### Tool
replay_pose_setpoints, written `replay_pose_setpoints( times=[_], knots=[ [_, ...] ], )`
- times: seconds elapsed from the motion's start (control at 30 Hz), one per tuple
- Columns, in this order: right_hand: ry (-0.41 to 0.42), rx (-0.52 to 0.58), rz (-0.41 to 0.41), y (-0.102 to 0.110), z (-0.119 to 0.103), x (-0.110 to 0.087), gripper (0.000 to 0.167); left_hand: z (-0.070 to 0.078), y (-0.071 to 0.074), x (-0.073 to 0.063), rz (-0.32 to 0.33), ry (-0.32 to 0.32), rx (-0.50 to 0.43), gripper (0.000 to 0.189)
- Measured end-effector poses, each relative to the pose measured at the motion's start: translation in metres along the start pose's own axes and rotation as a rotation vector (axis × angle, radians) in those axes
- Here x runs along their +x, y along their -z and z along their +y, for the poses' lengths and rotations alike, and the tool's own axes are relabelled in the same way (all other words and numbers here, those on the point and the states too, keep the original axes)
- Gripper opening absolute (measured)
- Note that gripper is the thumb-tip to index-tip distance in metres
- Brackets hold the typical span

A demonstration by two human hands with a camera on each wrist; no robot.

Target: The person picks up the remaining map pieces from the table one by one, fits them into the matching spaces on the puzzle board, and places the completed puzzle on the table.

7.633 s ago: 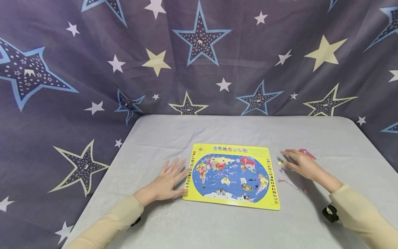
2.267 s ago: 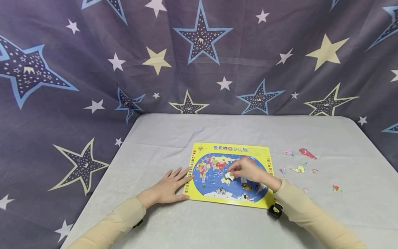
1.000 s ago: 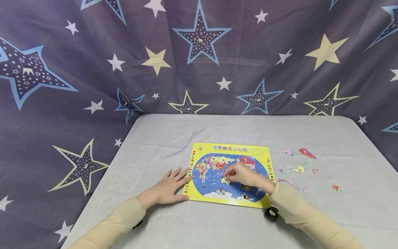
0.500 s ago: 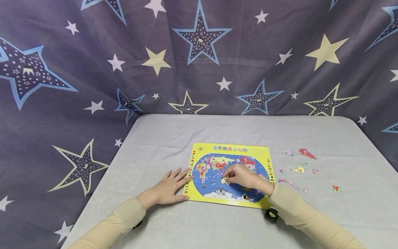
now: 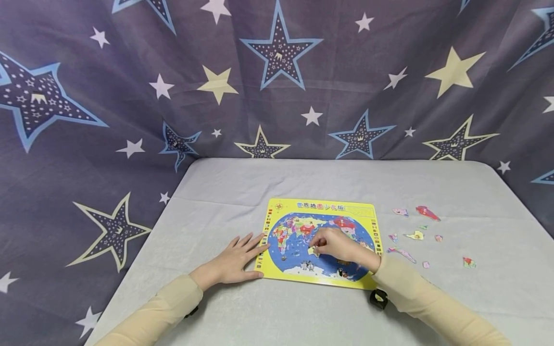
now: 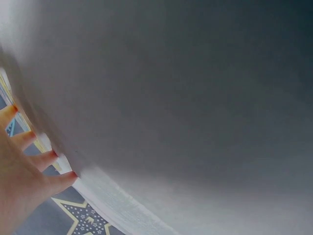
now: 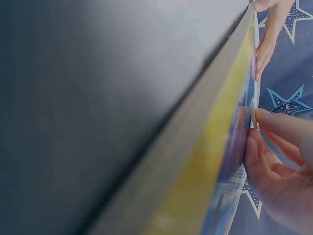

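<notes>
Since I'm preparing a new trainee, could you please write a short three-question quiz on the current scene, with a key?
1. Multiple choice: in the head view, where do the loose pieces lie relative to the map board?
A) To its left
B) To its right
C) Beyond its far edge

2. True or false: the left hand lies spread out at the map board's left edge.

3. Short answer: which hand pinches a small piece over the map?

Key:
1. B
2. True
3. The right hand
</notes>
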State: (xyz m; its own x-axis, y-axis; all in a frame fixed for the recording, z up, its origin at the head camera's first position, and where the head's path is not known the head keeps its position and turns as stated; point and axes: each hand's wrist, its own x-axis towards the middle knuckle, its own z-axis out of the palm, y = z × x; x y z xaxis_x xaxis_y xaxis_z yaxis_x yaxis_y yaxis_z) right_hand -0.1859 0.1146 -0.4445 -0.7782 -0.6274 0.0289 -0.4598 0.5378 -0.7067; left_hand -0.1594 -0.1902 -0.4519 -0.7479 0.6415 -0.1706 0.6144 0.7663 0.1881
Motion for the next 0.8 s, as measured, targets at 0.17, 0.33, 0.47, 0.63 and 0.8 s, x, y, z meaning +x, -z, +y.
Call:
replay_pose_setpoints(
  times=[0.17, 0.33, 0.47, 0.63, 0.8],
  knots=[
    [0.000, -0.028, 0.004, 0.0000, 0.0003, 0.0009, 0.010, -0.0003, 0.0001, 0.0000, -0.002, -0.001, 0.001, 0.073],
    [0.004, -0.034, -0.002, 0.0001, -0.0001, 0.0014, 0.010, -0.0006, -0.0001, 0.0001, -0.002, -0.001, -0.004, 0.073],
    [0.022, -0.021, -0.005, 0.0006, 0.0001, 0.0013, 0.011, -0.0014, -0.0009, 0.0006, -0.002, 0.000, 0.005, 0.073],
    [0.039, -0.004, -0.011, 0.0019, 0.0005, 0.0009, 0.011, -0.0019, -0.0014, 0.0008, -0.003, 0.001, 0.006, 0.074],
    [0.053, 0.034, -0.030, 0.0046, 0.0012, -0.0004, 0.014, -0.0017, -0.0017, 0.0009, -0.004, 0.002, 0.003, 0.074]
  ],
)
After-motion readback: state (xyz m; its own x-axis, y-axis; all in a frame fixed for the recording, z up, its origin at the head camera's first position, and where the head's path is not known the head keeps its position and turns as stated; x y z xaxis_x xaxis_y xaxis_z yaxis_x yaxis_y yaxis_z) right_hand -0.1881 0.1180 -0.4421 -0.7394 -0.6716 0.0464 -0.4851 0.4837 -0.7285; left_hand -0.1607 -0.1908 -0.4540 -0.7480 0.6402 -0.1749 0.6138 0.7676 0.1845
